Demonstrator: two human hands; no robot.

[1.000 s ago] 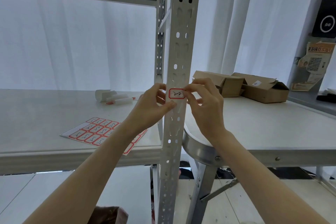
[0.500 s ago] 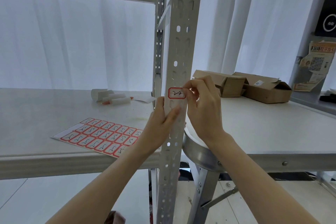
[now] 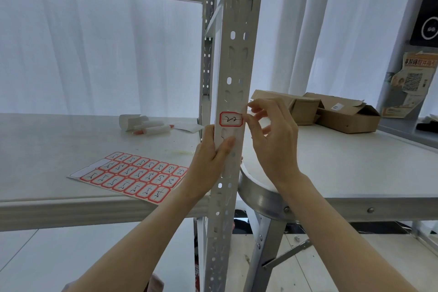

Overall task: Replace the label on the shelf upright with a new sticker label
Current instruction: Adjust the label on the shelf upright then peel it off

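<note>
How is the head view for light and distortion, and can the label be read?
Head view: strong backlight from the white curtains, so the scene is flat and shadows are faint; wide-angle bending curves the upright and shelf edge; the label is sharp, its scrawl legible, with both hands in focus.

Cardboard boxes [image 3: 331, 111] on white table [image 3: 355, 163]; white curtains [image 3: 94, 54] behind.

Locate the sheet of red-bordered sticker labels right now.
In the head view, the sheet of red-bordered sticker labels lies flat on the white shelf board, left of the grey perforated metal upright and beside the left hand.
</note>
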